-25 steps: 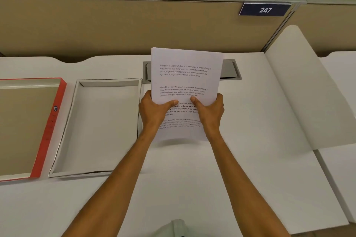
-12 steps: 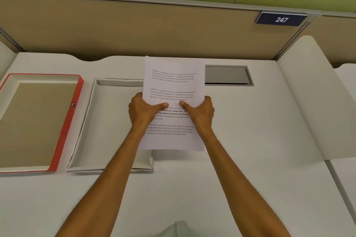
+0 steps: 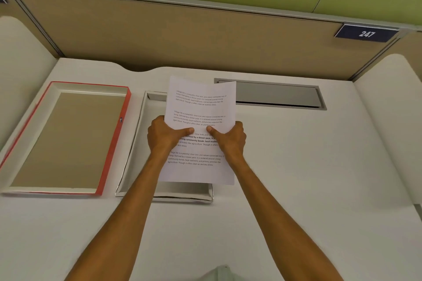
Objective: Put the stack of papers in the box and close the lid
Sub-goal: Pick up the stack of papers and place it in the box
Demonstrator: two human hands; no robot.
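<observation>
Over the white box [image 3: 134,150], I see both hands gripping the papers [image 3: 201,109], thumbs on top: left hand [image 3: 163,136] at 9 o'clock, right hand [image 3: 230,138] at 3. Thin printed sheets, slightly curled. Red-edged lid [image 3: 114,143] lies left on the smooth counter [image 3: 296,166].

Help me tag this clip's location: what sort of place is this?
Likely an office cubicle: a fabric partition carrying a number plate, 247, behind a white desk with a cable hatch.

Printed stack of papers [image 3: 201,107] held above right half of open white box [image 3: 139,143]. Red-edged lid [image 3: 109,150] inverted, just left of box.
</observation>
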